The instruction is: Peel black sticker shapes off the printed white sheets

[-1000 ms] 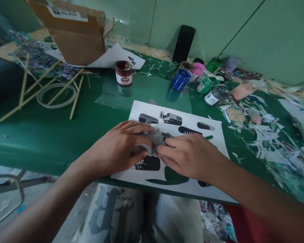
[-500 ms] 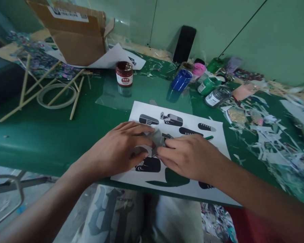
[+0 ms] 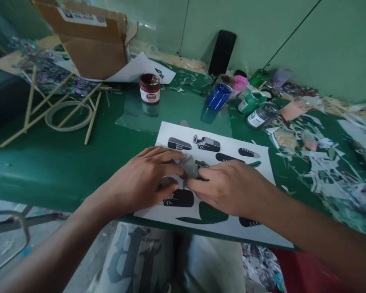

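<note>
A white paper sheet (image 3: 250,234) printed with black and grey shoe-like shapes lies at the table's front edge. On its left part rests my left hand (image 3: 154,175), fingers apart and curved, their tips pressing near a small greyish piece (image 3: 188,165). Close beside those fingertips, my right hand (image 3: 222,185) is closed in a pinch low over the sheet. A slim green tool (image 3: 255,163) sticks out behind its knuckles; its working tip is hidden by my fingers. Below my right hand, a cut-out in the sheet shows the green table.
Open paint jars stand beyond the sheet, a dark red one (image 3: 149,89) and a blue one (image 3: 218,97) among them. Paper scraps (image 3: 332,175) cover the right side. Wooden sticks (image 3: 93,118) and a tape roll (image 3: 68,116) lie left, before a cardboard box (image 3: 97,53).
My right hand has shifted slightly, and the green tool's end reaches a little farther right. My left hand has stayed in place.
</note>
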`<state>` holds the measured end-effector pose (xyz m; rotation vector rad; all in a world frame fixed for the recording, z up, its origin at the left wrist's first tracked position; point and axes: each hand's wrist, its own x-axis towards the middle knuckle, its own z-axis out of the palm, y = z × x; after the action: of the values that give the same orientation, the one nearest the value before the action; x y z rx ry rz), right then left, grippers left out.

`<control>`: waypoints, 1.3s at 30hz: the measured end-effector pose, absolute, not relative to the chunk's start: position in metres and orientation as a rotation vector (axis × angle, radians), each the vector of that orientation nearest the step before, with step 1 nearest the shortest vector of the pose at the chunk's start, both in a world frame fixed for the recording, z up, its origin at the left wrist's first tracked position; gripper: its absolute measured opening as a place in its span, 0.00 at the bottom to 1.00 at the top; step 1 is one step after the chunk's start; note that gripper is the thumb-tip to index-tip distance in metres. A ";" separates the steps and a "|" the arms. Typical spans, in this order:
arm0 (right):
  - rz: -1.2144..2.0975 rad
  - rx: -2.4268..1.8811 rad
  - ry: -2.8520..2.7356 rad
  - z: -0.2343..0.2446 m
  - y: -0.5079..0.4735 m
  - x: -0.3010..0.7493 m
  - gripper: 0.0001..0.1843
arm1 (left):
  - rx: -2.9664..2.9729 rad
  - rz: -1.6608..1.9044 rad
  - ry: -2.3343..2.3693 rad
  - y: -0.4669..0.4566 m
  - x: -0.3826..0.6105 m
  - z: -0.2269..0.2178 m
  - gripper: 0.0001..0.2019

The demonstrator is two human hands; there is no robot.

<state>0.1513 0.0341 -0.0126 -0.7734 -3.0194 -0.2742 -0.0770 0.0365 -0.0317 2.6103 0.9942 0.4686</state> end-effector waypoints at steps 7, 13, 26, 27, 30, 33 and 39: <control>-0.320 -0.839 -3.027 -0.012 0.026 0.152 0.08 | 2.608 0.449 1.003 0.037 -0.076 -0.031 0.09; -0.282 -1.130 -2.969 -0.008 0.005 0.142 0.08 | 2.600 0.457 1.010 0.037 -0.076 -0.031 0.10; -0.307 -1.173 -2.901 -0.015 -0.001 0.144 0.09 | 2.582 0.467 0.988 0.037 -0.077 -0.030 0.10; -0.314 -1.178 -2.903 -0.015 -0.002 0.144 0.08 | 2.581 0.472 0.986 0.037 -0.077 -0.030 0.10; -0.340 -1.175 -2.915 -0.013 -0.002 0.144 0.07 | 2.585 0.478 0.979 0.037 -0.077 -0.030 0.10; -0.364 -1.167 -2.915 -0.013 -0.002 0.145 0.07 | 2.585 0.475 0.981 0.037 -0.077 -0.031 0.10; -0.396 -1.166 -2.913 -0.014 -0.003 0.147 0.07 | 2.586 0.470 0.984 0.037 -0.077 -0.031 0.11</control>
<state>0.1468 -0.0028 -0.0143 -1.1660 -2.9131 -0.3959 -0.0773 0.0368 -0.0306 2.5863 0.9839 0.4701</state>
